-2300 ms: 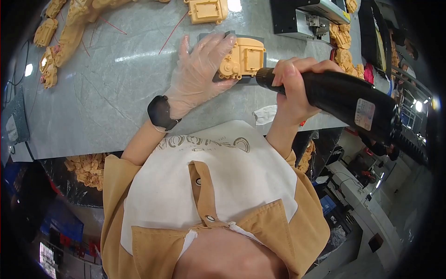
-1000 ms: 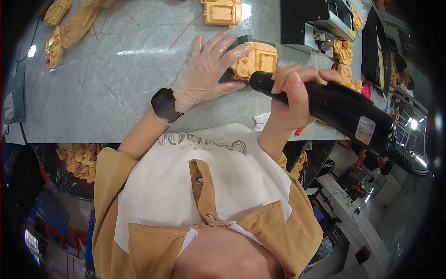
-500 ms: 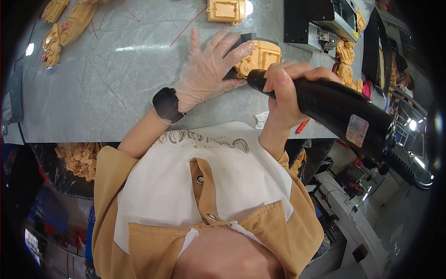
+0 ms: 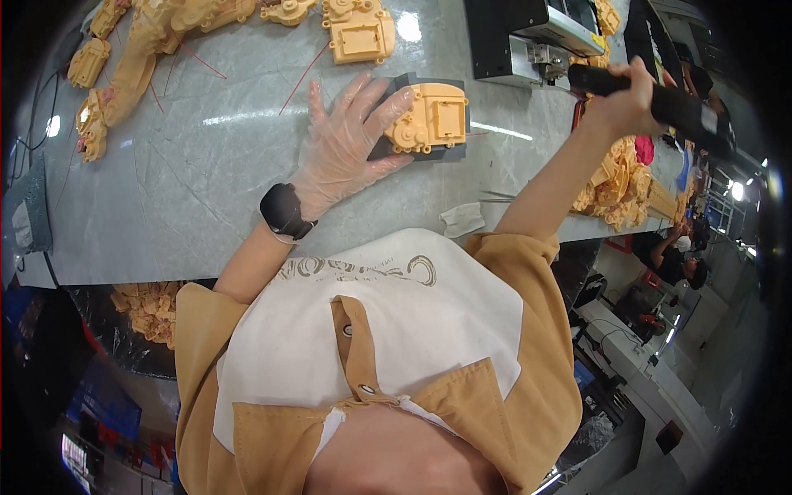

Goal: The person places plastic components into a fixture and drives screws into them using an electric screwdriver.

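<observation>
My left hand, in a clear glove with a black watch on the wrist, lies flat on the grey table and presses against the left side of a yellow plastic housing. That housing sits on a dark grey fixture block. My right hand is raised off to the right, gripping a black electric screwdriver well clear of the housing.
Another yellow housing lies behind the fixture. Yellow parts and thin red wires are spread at the far left. A black machine stands at the back right, and a heap of yellow parts lies at the right table edge.
My right hand has lifted the screwdriver off the housing and swung it up and to the right. My left hand stays against the housing.
</observation>
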### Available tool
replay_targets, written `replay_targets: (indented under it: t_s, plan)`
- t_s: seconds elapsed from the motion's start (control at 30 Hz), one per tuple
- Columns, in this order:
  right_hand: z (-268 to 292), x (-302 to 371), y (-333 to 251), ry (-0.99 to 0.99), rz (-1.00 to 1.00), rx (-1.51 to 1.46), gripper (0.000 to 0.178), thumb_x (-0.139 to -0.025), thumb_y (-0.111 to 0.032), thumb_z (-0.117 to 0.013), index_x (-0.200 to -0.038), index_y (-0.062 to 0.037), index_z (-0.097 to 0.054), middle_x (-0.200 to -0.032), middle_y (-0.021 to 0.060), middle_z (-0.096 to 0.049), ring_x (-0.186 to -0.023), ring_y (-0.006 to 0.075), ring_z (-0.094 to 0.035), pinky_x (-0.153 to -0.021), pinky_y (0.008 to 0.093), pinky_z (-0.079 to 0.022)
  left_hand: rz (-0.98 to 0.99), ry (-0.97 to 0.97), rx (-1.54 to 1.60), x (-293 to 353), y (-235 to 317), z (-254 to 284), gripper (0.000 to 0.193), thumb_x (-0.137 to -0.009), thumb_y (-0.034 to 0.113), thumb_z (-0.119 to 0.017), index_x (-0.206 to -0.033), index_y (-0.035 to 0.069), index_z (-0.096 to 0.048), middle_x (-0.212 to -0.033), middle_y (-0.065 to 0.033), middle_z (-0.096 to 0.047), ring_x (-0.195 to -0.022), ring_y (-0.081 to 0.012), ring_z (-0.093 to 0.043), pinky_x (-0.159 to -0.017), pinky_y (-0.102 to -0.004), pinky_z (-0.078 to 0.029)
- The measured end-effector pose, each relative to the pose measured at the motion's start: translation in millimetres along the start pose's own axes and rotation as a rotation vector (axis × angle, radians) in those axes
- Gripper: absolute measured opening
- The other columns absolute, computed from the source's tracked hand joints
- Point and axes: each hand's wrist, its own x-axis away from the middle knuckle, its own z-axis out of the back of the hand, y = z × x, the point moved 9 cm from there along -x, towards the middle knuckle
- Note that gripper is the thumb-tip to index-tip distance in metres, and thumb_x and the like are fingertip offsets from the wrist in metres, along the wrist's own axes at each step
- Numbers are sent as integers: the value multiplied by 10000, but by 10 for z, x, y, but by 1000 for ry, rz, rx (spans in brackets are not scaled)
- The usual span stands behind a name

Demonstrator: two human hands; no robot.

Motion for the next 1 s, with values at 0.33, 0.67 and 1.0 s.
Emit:
replay_targets:
  t_s: [0.33, 0.67, 1.0]
  plan:
    - [-137, 892, -554, -219, -400, -219, 411, -659, 67, -563, -1039, 23, -411, -556, 79, -503, -424, 168, -482, -498, 315, -457, -18, 30, -23, 1, 16, 5, 873, -656, 468, -734, -1364, 238, -277, -1315, -26, -411, -1264, -241, -349, -1037, -604, -90]
    - [-937, 1433, -779, -351, -236, -225, 430, -713, 69, -501, -1112, -18, -367, -566, 70, -474, -419, 172, -445, -504, 366, -447, -18, 168, 181, 39, -21, 245, 892, -628, 432, -771, -1354, 183, -316, -1293, -44, -428, -1217, -236, -402, -1041, -568, -136]
    - [-1102, 1435, -563, -338, -282, -222, 396, -677, 95, -556, -1034, 18, -400, -586, 81, -523, -420, 162, -472, -500, 350, -462, 14, 192, 173, 60, -93, 262, 843, -647, 503, -718, -1332, 174, -351, -1218, -2, -462, -1166, -197, -418, -1023, -586, -175]
